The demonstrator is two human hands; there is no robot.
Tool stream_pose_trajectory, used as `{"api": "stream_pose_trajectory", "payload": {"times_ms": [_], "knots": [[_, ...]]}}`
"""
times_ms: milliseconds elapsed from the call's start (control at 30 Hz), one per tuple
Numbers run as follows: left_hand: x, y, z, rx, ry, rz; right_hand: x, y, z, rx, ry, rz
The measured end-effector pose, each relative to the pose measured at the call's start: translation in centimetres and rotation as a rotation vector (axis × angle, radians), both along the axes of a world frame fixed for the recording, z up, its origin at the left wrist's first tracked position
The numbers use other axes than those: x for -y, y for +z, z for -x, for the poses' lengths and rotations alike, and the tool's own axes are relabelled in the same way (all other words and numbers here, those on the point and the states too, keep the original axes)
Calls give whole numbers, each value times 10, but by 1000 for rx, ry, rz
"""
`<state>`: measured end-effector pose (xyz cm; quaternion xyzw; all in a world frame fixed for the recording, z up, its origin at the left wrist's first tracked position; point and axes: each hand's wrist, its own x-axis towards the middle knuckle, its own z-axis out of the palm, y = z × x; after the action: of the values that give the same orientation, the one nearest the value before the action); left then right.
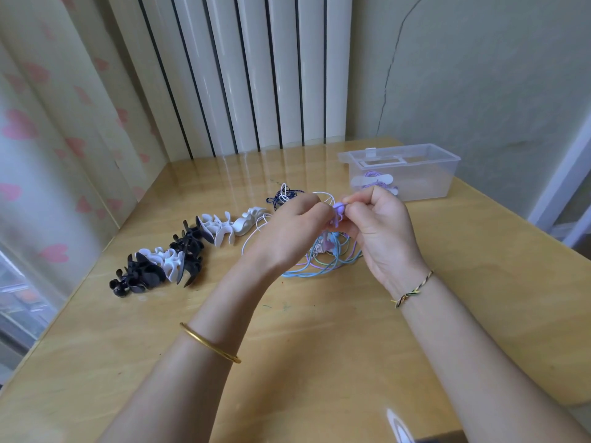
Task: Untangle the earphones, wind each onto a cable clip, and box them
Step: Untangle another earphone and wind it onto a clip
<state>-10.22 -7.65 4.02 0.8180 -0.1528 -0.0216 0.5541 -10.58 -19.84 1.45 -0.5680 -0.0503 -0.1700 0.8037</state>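
A purple earphone (339, 208) is pinched between the thumb and forefinger of the right hand (382, 230), the remaining fingers being curled in beneath. The fingers of the left hand (292, 227) are bent toward the same earphone, but their tips are hidden behind the back of the hand, so the grip cannot be told. Both hands are held above the table (319, 330). Under them a tangle of cables (323, 262) in blue, green and purple is spread on the wood, and a smaller dark blue and white tangle (284, 195) lies just beyond the left hand. To the left, a row of cable clips (192, 247), white and black, is laid out. A clear box (415, 177) is seen at the far right, well apart, with a wound purple earphone (372, 184) on a white clip inside.
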Motion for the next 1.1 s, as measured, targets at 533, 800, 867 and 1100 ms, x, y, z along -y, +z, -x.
{"api": "stream_pose_trajectory", "payload": {"times_ms": [533, 800, 867, 1100], "knots": [[-5, -5, -4, 27, -28, 23, 9, 0, 0, 2, 369, -138], [-10, -1, -5, -25, -62, -37, 29, 5, 3, -266, 295, -130], [-11, 0, -6, -15, -75, -75, 30, 5, 4, -298, 116, 26], [-12, 6, -6, 36, -122, -171, 22, 8, 10, 8, -176, 727]]}}
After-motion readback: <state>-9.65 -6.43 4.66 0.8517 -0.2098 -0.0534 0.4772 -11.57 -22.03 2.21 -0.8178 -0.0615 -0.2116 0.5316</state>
